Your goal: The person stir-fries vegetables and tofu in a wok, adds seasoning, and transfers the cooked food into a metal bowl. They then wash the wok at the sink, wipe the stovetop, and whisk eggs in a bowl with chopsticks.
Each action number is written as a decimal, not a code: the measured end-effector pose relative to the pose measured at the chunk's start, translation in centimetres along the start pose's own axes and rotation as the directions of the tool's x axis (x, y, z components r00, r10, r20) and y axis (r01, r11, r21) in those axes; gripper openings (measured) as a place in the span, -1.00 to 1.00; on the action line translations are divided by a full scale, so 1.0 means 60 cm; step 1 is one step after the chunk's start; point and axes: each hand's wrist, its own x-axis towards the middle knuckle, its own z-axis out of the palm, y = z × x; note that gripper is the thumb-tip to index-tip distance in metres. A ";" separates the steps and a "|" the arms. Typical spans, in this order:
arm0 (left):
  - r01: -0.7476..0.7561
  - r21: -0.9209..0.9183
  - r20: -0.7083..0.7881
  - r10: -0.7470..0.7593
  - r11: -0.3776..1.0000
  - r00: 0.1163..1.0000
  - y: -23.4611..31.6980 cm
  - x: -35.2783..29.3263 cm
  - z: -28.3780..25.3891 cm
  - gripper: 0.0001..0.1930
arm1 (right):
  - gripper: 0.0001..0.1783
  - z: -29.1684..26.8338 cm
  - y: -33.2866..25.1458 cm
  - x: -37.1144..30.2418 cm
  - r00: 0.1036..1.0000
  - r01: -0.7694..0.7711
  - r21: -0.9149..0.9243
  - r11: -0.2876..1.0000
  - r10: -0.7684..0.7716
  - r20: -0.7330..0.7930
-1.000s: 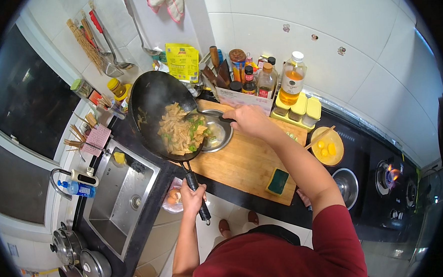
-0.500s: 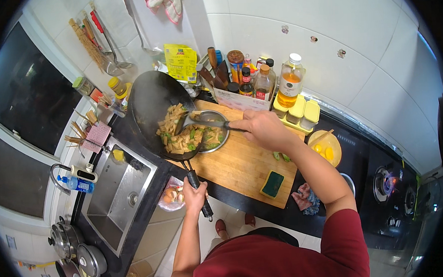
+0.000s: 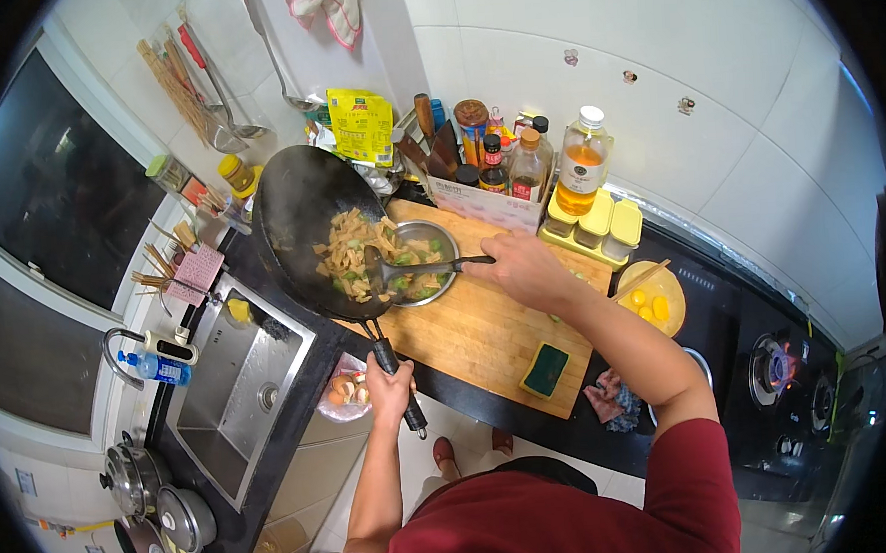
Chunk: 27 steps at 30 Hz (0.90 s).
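Black wok sits tilted just beyond the left hand, whose fingers are wrapped around its long dark handle. Ahead and to the right, the right hand has its fingers closed around the end of a dark spatula. Left of those fingers, the spatula's blade reaches the wok's edge, among tan slices and green pieces of food. Partly hidden by that edge, a round metal bowl with similar food stands on a wooden cutting board. Nearer the person than the right fingers, a green-and-yellow sponge lies on the board. Farther right, a pale yellow bowl with egg yolks stands on the black desk; beyond it, a gas burner burns. Left of the left fingers is a steel sink.
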 end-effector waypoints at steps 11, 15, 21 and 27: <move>0.002 0.076 -0.010 -0.001 0.997 1.000 -0.001 0.004 -0.010 -0.78 | -0.58 -0.009 0.027 0.008 0.979 -0.154 0.200 0.968 0.177 -0.102; 0.009 0.074 0.025 -0.011 0.997 1.000 0.004 0.003 -0.009 -0.75 | -0.53 0.054 0.029 0.044 0.966 -0.155 0.488 0.859 0.235 -0.107; -0.012 0.131 0.025 0.009 0.991 1.000 0.002 0.007 -0.014 -0.72 | -0.53 0.080 0.031 0.048 0.967 -0.243 0.375 0.894 0.254 0.020; -0.010 0.124 0.014 0.009 0.992 1.000 0.006 0.013 -0.016 -0.62 | -0.59 0.078 0.044 0.006 0.974 -0.214 0.174 0.961 0.224 -0.040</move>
